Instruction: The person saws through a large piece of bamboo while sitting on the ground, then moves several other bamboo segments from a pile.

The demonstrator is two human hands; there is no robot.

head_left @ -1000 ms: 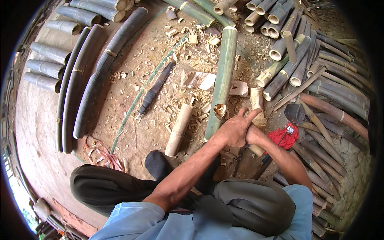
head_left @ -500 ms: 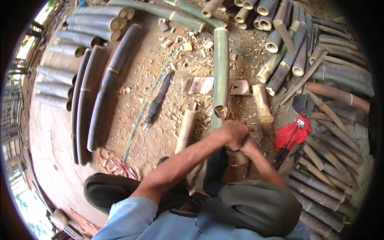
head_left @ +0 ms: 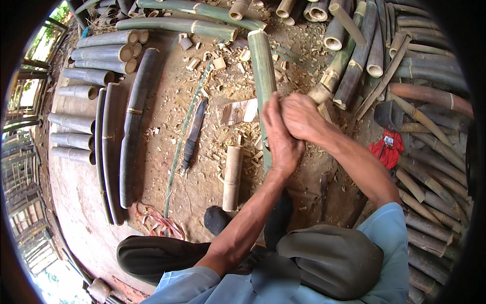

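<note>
A long green bamboo pole (head_left: 261,63) stretches away from between my feet, its far end tipped slightly left. My left hand (head_left: 281,139) is closed along the pole's right side, with its fingers pointing away from me. Close against it on the right, my right hand (head_left: 305,117) is clenched. From that fist a pale wooden piece (head_left: 320,95) with a rounded end sticks out toward the upper right; the rest of it is hidden by the fingers. The spot where the pole was cut lies under my hands and cannot be seen.
A short pale bamboo length (head_left: 233,177) and a dark-handled knife (head_left: 194,134) lie left of the pole. Wood chips (head_left: 218,63) litter the ground. Dark bamboo poles (head_left: 135,121) lie at left, with stacked bamboo (head_left: 430,96) at right near a red cloth (head_left: 387,150).
Both hands have moved farther away and now sit side by side. My right hand has taken hold of the pale wooden piece. The blade seen at the pole's cut is hidden. The view has shifted.
</note>
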